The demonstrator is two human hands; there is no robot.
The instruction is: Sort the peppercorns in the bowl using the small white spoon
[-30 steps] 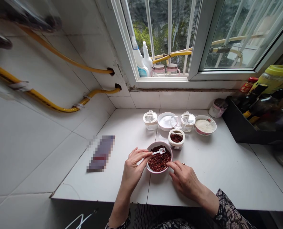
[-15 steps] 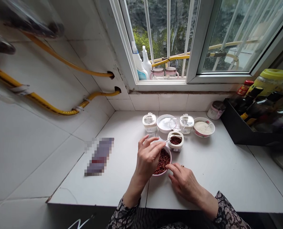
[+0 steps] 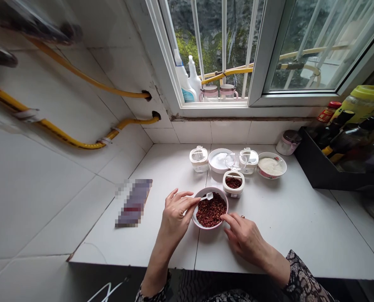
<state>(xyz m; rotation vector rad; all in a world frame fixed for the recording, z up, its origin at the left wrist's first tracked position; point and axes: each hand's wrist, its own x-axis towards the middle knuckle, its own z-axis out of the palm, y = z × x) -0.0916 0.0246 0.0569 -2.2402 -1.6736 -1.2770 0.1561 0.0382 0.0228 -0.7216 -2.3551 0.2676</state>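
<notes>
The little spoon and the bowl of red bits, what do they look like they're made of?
The spoon, pinched in the left hand, looks like white plastic: thin, slightly see-through. The bowl, steadied by the right hand, looks like glazed ceramic, glossy with a pinkish outside, though hard plastic can't be ruled out.

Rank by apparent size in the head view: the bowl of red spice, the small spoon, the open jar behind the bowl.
1. Bowl, clearly largest, though nearest the camera.
2. Jar.
3. Spoon, smallest, in the left hand.
</notes>
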